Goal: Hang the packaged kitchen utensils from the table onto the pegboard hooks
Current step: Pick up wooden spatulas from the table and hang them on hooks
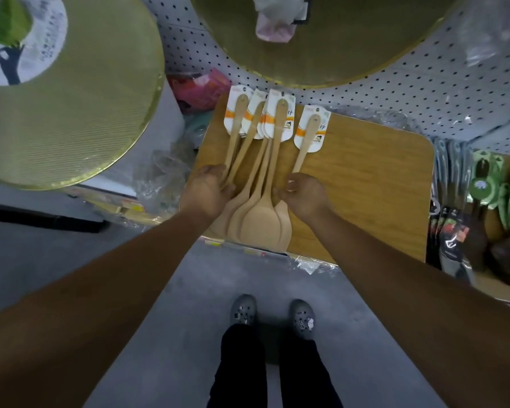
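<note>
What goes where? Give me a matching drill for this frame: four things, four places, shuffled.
Things:
1. left hand
2. right hand
3. lone spatula
4. shoes

Places:
A. on the grey floor
B. apart from the bunch, on its right
C. on the bunched spatula handles
D. at the lone spatula's handle end

Pairs: 1-C, 2-D, 3-B, 4-A

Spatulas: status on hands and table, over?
Left hand on the fanned spatulas. Right hand at the lone spatula, grip unclear. All on table, none hung. Nothing blocking.
</note>
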Tool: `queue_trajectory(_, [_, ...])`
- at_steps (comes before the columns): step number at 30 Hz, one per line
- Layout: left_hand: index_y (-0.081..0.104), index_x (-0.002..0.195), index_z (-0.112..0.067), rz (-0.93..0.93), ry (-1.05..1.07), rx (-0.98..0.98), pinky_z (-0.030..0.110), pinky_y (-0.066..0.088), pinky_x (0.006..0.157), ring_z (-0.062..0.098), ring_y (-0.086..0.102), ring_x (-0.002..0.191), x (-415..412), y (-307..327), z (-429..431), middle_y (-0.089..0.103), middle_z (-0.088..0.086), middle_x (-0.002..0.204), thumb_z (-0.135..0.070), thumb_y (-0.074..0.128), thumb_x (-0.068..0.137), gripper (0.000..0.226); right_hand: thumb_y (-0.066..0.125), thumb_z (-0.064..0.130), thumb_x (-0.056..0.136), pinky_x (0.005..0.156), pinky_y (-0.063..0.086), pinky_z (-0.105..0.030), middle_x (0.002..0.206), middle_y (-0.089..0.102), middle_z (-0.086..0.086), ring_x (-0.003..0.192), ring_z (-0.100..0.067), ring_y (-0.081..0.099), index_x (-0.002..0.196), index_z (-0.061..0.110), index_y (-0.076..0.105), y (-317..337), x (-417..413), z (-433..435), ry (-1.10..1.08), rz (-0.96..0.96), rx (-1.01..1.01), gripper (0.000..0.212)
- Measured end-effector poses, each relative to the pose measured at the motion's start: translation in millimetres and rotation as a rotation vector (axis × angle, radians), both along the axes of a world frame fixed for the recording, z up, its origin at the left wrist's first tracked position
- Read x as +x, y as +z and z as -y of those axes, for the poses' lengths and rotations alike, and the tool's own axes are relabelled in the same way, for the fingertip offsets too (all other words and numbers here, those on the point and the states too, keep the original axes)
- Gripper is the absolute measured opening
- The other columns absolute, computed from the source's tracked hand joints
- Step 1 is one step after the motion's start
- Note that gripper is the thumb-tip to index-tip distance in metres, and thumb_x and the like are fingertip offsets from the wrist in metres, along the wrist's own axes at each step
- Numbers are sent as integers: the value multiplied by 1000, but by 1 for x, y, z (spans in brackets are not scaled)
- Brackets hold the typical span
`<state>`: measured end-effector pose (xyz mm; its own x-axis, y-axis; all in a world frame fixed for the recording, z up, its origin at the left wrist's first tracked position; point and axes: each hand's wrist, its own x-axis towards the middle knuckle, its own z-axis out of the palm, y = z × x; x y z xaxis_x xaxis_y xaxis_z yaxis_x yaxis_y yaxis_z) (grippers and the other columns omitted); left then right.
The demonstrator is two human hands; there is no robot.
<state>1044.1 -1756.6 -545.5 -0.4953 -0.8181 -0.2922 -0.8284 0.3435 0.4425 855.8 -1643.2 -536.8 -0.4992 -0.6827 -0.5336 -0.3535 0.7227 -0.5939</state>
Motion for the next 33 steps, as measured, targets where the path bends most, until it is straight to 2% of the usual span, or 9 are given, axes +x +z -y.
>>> queue_trajectory(4, [58, 118, -15, -12, 36, -8, 42, 50, 88, 32, 56, 107, -21, -11, 15, 58, 12, 118, -37, 67, 84, 42, 75, 39, 86, 102, 47, -32, 131, 65, -6, 123, -21, 58, 138, 9, 56, -20, 3, 30, -140, 70, 5, 63])
queue_trajectory(8, [55, 128, -17, -27, 73, 21, 43, 49, 94, 31, 54, 114, -31, -23, 22, 56, 11, 126, -28, 74, 81, 52, 77, 33, 86, 89, 49, -28, 120, 70, -6, 114, -21, 63, 119, 10, 68, -34, 4, 47, -196, 40, 7, 41])
queue_trajectory(10, [58, 121, -22, -48, 98, 36, 42, 51, 90, 31, 56, 106, -29, -29, 26, 57, 9, 117, -22, 70, 79, 43, 74, 20, 88, 80, 51, -23, 116, 72, -8, 106, -21, 67, 116, 10, 70, -41, 0, 52, -262, 113, 10, 30])
queue_trajectory(12, [61, 113, -26, -88, 141, 69, 41, 55, 85, 27, 61, 95, -24, -34, 32, 62, 3, 105, -20, 65, 76, 38, 71, 7, 88, 79, 60, -30, 106, 73, -16, 88, -24, 71, 110, 6, 70, -44, -4, 55, -329, 274, 26, 22])
queue_trajectory(16, [70, 99, -19, -118, 154, 134, 31, 53, 84, 25, 64, 91, -19, -35, 44, 69, 2, 89, -5, 60, 79, 27, 84, 23, 79, 77, 63, -42, 85, 74, -13, 77, -27, 74, 93, 14, 64, -45, -5, 61, -415, 343, 52, 26])
queue_trajectory(20, [74, 98, -14, -165, 280, 231, 26, 51, 88, 22, 66, 96, -15, -40, 56, 71, 3, 96, -4, 68, 81, 20, 88, 12, 74, 74, 62, -46, 102, 73, -18, 84, -34, 73, 109, 6, 67, -50, 3, 74, -505, 452, 44, 42])
queue_trajectory(24, [68, 82, -19, -241, 427, 325, 23, 48, 83, 15, 63, 93, -13, -40, 62, 66, -1, 93, -15, 79, 80, 12, 82, 6, 80, 54, 59, -31, 98, 71, -16, 89, -30, 72, 108, 4, 65, -34, 8, 71, -579, 533, 15, 33])
queue_trajectory(30, [66, 75, -27, -236, 529, 531, 32, 54, 89, 18, 61, 93, -1, -30, 53, 67, 0, 99, -14, 81, 78, 20, 77, 2, 85, 79, 62, -46, 101, 74, -18, 90, -33, 75, 106, 4, 68, -7, 3, 33, -569, 559, 24, 23])
queue_trajectory(33, [70, 79, -25, -275, 533, 578, 38, 57, 90, 21, 68, 93, 15, -20, 41, 71, 1, 94, -12, 84, 72, 20, 73, -2, 87, 66, 63, -39, 99, 73, -17, 82, -32, 75, 109, 2, 66, 13, 8, 6, -578, 575, -4, 24])
